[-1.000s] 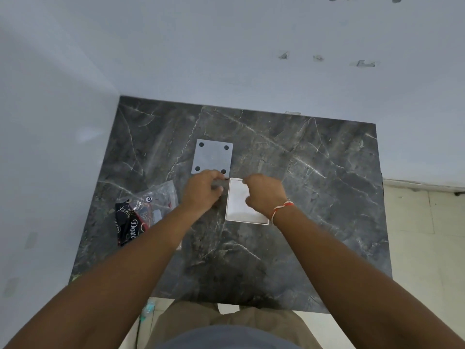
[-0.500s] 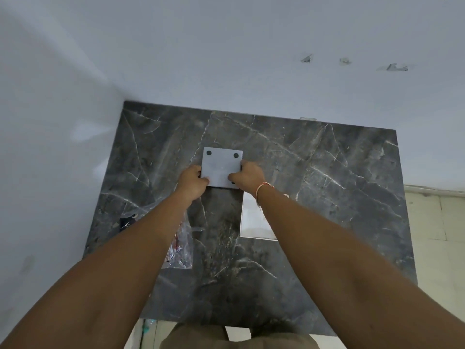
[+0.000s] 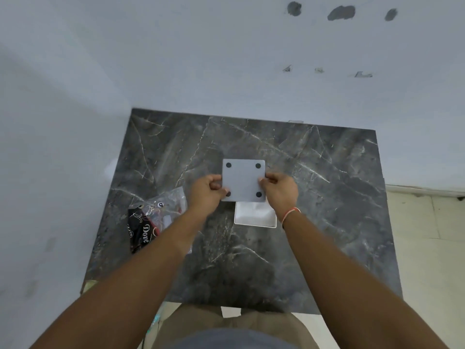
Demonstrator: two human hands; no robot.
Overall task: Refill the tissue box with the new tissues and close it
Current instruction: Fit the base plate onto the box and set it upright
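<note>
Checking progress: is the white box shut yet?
Open: the grey panel is held in both hands above the white box.

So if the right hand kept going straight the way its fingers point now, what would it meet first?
The right hand points leftward across the grey panel it already grips, so beyond that it would likely meet the left hand on the opposite edge. Depth is hard to judge from this one view.

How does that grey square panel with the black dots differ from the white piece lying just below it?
The grey square panel with four black dots is gripped at its edges by the left hand and right hand; the white shallow rectangular piece lies untouched on the dark marble table. The panel looks flat; the white piece has a raised rim. Both have rounded corners.
</note>
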